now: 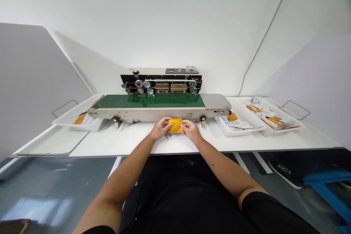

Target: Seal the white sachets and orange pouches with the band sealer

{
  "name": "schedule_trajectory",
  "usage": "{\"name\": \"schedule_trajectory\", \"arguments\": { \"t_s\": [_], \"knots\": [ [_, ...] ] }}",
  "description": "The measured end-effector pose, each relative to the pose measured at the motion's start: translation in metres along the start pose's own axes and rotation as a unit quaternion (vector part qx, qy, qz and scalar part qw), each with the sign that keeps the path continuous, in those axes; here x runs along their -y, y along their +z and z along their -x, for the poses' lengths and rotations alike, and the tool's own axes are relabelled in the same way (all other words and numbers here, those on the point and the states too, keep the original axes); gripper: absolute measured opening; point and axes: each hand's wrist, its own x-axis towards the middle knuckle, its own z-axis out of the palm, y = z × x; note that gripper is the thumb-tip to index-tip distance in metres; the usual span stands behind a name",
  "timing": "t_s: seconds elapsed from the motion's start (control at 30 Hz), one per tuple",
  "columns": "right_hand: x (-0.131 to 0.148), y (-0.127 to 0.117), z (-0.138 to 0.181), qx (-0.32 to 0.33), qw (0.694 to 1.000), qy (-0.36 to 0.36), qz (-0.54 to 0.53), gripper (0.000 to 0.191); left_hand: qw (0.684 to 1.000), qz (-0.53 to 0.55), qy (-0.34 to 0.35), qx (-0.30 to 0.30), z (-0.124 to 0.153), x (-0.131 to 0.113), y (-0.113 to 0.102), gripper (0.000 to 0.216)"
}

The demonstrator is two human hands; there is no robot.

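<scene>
A small orange pouch (176, 125) is held up in front of the machine, just above the table. My left hand (160, 129) pinches its left edge between thumb and fingers. On the opposite edge, my right hand (191, 130) grips it the same way. Partly hidden under the pouch, a flat white printed packet (172, 136) lies on the table. Right behind my hands stands a band sealing machine (161, 82) with rollers, and its green conveyor belt (153, 101) runs along the front.
To the right, two white plastic bins (259, 130) (297, 128) hold orange and white packets. Another white bin (94, 127) with orange and white packets sits partly under the belt's left end. A blue stool (326, 179) and a shoe (285, 173) are at lower right. The white table (131, 142) ends before my body.
</scene>
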Motion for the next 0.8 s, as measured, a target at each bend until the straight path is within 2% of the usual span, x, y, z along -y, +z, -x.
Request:
{"name": "schedule_trajectory", "arguments": {
  "t_s": [0.2,0.37,0.57,0.67,0.8],
  "knots": [
    [0.0015,-0.0005,-0.0014,-0.020,1.000,0.008,-0.011,0.038,1.000,-0.003,-0.011,0.009,0.0002,-0.0021,0.0015,0.057],
    [0.0031,-0.0016,-0.0015,-0.031,0.999,0.008,-0.017,0.037,0.999,-0.012,-0.020,0.027,-0.0012,-0.0014,0.0028,0.048],
    [0.0008,0.0004,-0.0008,0.005,1.000,0.016,-0.006,0.034,1.000,-0.014,-0.011,0.013,-0.0041,0.0025,-0.0005,0.045],
    [-0.0033,0.0007,-0.0005,0.031,0.999,0.024,0.015,0.026,1.000,-0.021,-0.003,0.017,-0.0038,0.0038,-0.0006,0.045],
    [-0.0052,-0.0010,0.0003,0.020,0.999,0.025,0.027,0.024,0.998,-0.050,0.024,0.016,-0.0034,0.0064,-0.0005,0.039]
  ]
}}
